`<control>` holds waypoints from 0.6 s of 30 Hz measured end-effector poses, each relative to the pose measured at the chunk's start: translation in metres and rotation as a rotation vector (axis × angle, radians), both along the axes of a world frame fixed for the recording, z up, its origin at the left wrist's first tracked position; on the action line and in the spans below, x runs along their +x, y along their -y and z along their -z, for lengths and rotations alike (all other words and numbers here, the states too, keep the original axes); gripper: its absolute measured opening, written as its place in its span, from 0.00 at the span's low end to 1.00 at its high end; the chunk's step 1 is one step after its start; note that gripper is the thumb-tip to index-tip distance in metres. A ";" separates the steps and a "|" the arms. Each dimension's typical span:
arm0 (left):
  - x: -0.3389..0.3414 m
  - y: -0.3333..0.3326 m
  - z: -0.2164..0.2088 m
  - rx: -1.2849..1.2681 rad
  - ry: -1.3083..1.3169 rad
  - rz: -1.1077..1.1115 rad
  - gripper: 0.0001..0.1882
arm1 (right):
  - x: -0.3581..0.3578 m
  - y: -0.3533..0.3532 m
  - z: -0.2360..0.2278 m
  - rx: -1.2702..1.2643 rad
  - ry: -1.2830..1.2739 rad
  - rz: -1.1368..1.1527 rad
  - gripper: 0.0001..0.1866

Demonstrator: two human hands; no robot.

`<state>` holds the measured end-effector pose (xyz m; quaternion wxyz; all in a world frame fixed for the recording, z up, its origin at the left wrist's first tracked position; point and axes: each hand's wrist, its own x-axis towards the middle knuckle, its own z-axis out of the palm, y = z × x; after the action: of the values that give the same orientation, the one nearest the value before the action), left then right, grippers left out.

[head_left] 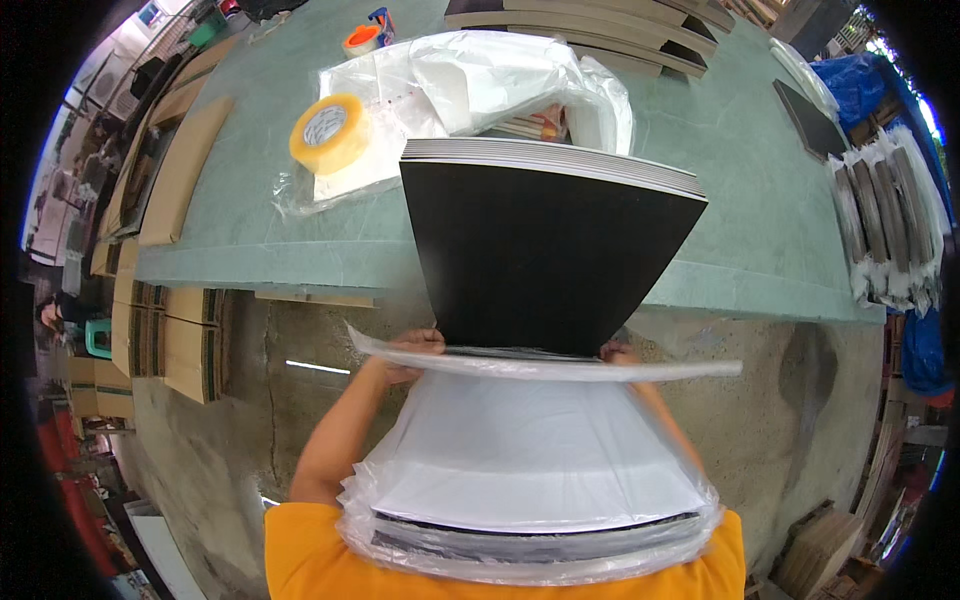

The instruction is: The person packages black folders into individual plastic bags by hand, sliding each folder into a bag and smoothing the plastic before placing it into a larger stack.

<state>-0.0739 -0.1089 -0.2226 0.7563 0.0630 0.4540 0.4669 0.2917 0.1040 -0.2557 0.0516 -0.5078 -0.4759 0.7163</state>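
Head view: you're looking down at a stack of black panels (545, 250), standing on end between your hands, white edges fanned along the top.
Black panels: they rise in front of the table's near edge, lower end dropping behind a pale strip (560, 370); whether they touch the table, I cannot tell.
Left hand (418, 345): yours is bent at the panels' lower left corner, right by the strip; which of the two it grips, I cannot tell.
Right hand (620, 354): there it is, at the opposite corner, mostly hidden by the strip, so its grasp I cannot tell either.
Wrapped bundle (540, 465): white, in crinkled plastic, between you and the strip, over your orange shirt (300, 550).
Green table (740, 215): ahead of you, a yellowish tape roll (352, 135) sits on crumpled plastic wrap (480, 85).
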 end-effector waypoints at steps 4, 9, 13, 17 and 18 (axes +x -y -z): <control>0.004 0.006 0.029 0.084 -0.158 0.049 0.05 | 0.006 0.015 0.058 0.360 0.074 -0.261 0.06; -0.015 0.002 -0.034 -0.021 -1.775 0.406 0.06 | -0.015 -0.011 -0.117 0.795 0.248 -0.053 0.10; 0.008 -0.005 -0.219 0.619 -0.739 0.277 0.10 | -0.015 0.002 -0.233 0.367 -0.738 -0.532 0.19; 0.066 -0.029 -0.194 1.082 -0.419 0.963 0.21 | -0.071 0.051 -0.217 0.174 -0.831 -1.384 0.30; 0.073 -0.027 -0.162 0.918 -0.528 0.960 0.22 | -0.072 0.056 -0.191 0.242 -0.611 -1.346 0.30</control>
<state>-0.0004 -0.0814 -0.0609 0.6402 0.6788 0.3019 0.1956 0.2195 0.0479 -0.0651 -0.2125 0.1238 -0.7235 0.6450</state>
